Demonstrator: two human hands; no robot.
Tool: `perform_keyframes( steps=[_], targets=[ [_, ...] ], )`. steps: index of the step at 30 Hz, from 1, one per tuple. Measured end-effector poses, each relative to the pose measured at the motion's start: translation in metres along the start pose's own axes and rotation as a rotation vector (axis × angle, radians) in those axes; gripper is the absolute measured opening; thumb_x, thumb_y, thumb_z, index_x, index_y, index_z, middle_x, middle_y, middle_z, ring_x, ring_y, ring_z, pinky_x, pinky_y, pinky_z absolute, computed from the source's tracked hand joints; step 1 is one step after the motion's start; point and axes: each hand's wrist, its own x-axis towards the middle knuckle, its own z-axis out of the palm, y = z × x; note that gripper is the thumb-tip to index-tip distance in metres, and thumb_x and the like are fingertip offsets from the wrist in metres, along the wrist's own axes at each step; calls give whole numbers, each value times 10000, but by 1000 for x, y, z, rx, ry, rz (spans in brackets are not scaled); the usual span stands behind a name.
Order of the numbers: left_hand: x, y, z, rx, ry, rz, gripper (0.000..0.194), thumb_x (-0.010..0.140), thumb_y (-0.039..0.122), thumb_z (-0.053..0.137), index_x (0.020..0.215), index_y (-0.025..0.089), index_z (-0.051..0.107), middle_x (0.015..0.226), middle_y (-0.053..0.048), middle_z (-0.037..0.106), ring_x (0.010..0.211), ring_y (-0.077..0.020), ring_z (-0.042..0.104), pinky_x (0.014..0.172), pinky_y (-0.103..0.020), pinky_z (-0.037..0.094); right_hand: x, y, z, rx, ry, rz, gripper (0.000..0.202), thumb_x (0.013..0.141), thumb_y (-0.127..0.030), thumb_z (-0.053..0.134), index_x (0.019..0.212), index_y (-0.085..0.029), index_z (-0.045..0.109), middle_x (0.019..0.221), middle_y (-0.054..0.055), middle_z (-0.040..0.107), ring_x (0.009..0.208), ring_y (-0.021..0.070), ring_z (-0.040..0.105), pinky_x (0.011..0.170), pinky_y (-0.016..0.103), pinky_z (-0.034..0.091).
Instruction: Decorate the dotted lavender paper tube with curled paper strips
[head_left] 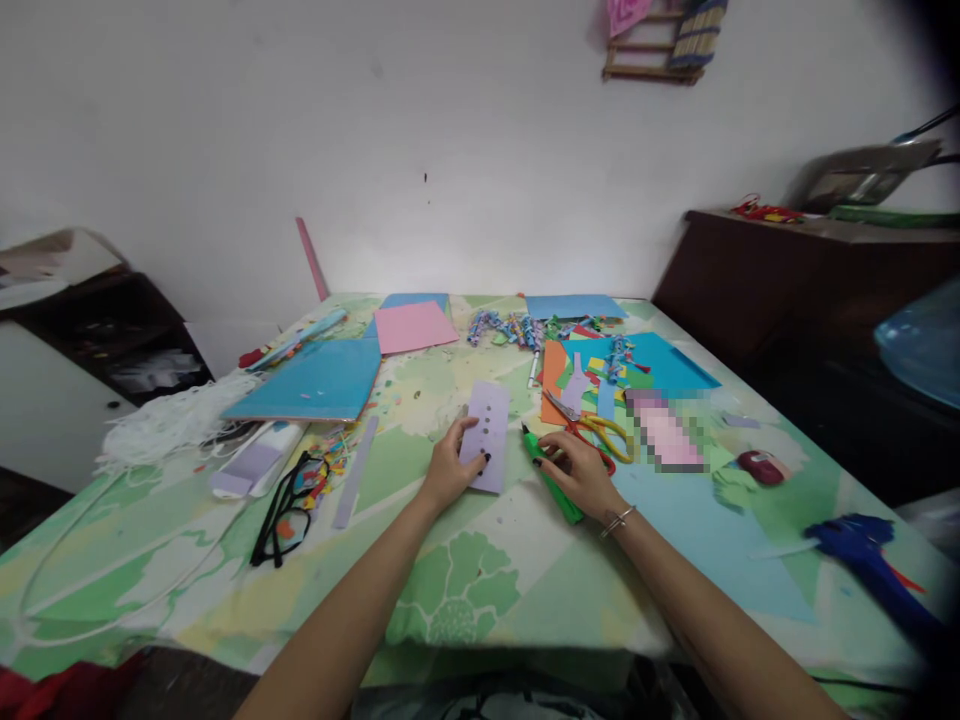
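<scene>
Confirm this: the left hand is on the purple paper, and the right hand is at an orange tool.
Not quite: the tool at the right hand is green, as the head view shows. The left hand is on the purple paper.

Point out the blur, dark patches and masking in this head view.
Head view: upper right corner nearly black; a pixelated patch masks something right of the right hand; the blue tool near the right edge looks soft; the lilac paper looks sharper.
</scene>
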Motion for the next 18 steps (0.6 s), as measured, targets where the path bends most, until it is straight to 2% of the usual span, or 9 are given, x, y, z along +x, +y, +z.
perform_keyframes(
  steps=[11,18],
  targets=[
    [0,3,-2,51,-2,-19,485,670,161,604,1143,148,493,1084,-112,619,858,-207,622,779,-343,492,0,-6,0,-6,-28,-15,153,822,-252,562,961,-190,559,961,84,592,741,167,563,662,319,490],
    [-1,-2,-3,60,5,-2,482,671,162,612,1141,147,509,1095,-108,622,883,-205,620,790,-332,484,-1,-5,1,-11,-29,-14,146,817,-253,571,952,-198,561,990,81,593,724,154,557,656,309,491]
  ],
)
